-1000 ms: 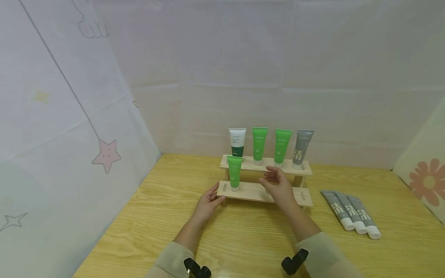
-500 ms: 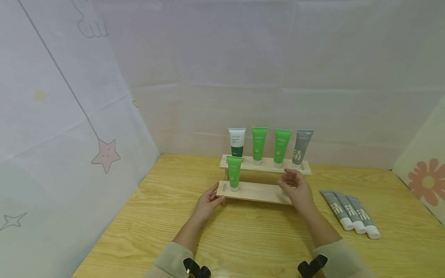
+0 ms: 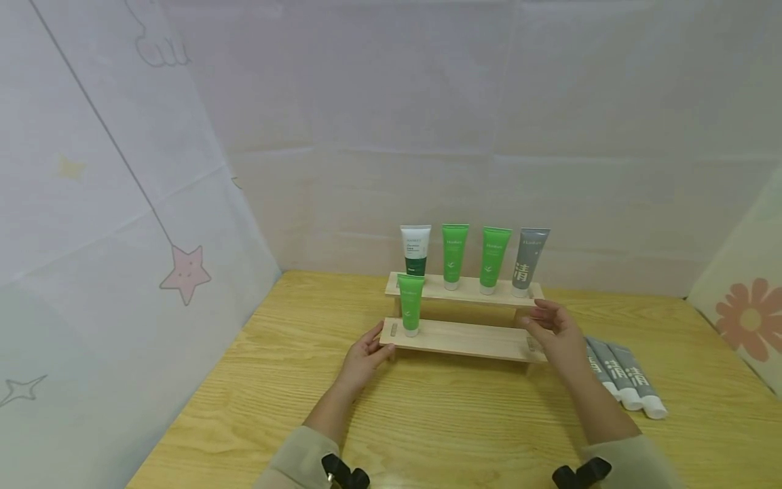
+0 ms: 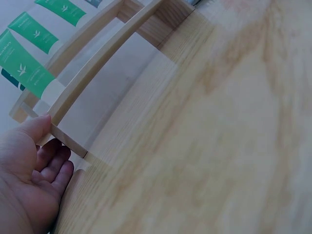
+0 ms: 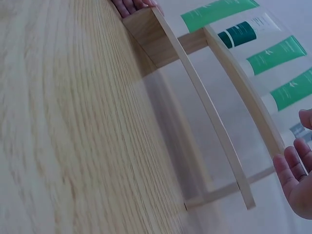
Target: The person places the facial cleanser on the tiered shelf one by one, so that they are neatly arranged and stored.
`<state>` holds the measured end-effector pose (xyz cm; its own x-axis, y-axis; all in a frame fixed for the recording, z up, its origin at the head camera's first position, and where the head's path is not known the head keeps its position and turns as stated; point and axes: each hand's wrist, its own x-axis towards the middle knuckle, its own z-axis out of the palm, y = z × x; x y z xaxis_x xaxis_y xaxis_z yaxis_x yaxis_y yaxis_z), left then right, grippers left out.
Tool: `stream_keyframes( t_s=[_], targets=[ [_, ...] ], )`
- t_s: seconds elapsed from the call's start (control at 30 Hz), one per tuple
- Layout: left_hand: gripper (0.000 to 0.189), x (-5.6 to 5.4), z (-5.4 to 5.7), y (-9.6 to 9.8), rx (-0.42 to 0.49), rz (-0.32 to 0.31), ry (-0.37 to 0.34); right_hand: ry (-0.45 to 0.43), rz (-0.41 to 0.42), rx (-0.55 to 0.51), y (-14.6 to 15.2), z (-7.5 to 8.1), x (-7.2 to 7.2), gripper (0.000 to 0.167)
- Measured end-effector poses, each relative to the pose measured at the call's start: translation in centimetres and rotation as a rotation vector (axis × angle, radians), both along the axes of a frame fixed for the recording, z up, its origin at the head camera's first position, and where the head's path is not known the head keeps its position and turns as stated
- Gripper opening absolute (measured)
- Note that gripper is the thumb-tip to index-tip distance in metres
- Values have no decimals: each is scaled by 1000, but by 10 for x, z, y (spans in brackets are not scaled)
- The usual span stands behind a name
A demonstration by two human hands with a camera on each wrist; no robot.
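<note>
Two-tier wooden display rack (image 3: 467, 338), standing on a wood-grain table (image 3: 440, 414), between the two hands. Left hand (image 3: 360, 363): partly closed, gripping the left end of the lower shelf. Right hand (image 3: 559, 339): loosely open, fingers bent, nothing held, beside the rack's right end; whether it touches cannot be told. Lower shelf: one green tube (image 3: 411, 304), upright on its white cap near the left end, uncovered board from there to the right end. Upper shelf, left to right: white and dark-green tube (image 3: 416, 244), two green tubes (image 3: 454, 251), one grey tube (image 3: 529, 258), all cap down. Room: table surface runs forward between the forearms and wide to the left; behind the rack, a pale cloth backdrop (image 3: 366, 204). Head view only: three grey tubes (image 3: 635, 377) lying side by side right of the rack, partly hidden by the right hand. Left wrist view: thumb against the lower shelf's corner, fingers curled by the end panel. Right wrist view: open space beneath the lower shelf, between the end panels.
</note>
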<state>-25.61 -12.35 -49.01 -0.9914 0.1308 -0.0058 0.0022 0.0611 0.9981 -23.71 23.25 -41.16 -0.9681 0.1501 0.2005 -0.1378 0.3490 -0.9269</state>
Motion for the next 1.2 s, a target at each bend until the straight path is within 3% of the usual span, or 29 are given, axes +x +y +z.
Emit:
stream_keyframes(
  t_s=[0.5,0.77,1.0,1.2],
  targets=[
    [64,-4,-2,0,-4,7,10,-75,-45,116,64,-2,21,65],
    [67,-4,-2,0,4,1,13,-63,-130,45,96,-15,30,42],
    [67,-5,-2,-1,2,-3,13,-108,-198,73,120,-21,37,51],
    [67,-4,-2,0,8,-4,5,-151,-197,117,143,-28,46,54]
  ],
)
